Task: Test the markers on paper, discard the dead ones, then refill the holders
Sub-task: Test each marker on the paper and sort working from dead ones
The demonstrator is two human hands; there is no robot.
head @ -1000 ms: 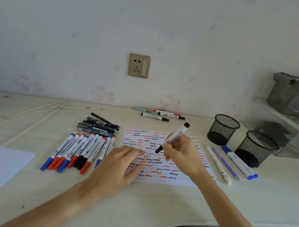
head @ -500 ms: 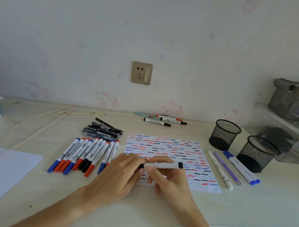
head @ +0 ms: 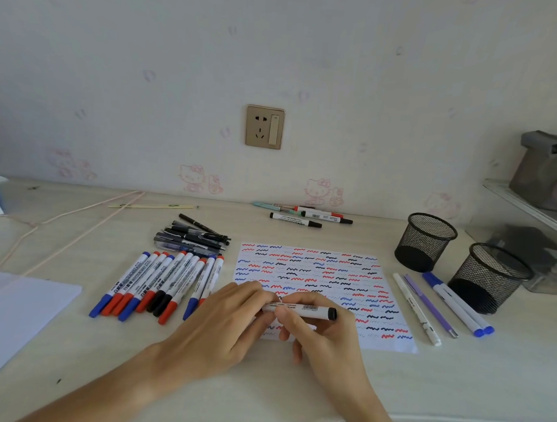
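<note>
Two hands meet over the white paper covered with red, blue and black squiggles [head: 316, 276] on the pale wooden surface [head: 455, 378]. Our right hand [head: 326, 337] pinches the white marker with a black end [head: 301, 310], held level just above the paper. Our left hand [head: 224, 323] curls its fingers around the marker's other end. Both black mesh holders [head: 425, 241] stand at the right, near the paper.

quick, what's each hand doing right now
Left hand: fingers pinch one end of the white black-capped marker.
Right hand: fingers grip the same marker's barrel.
</note>
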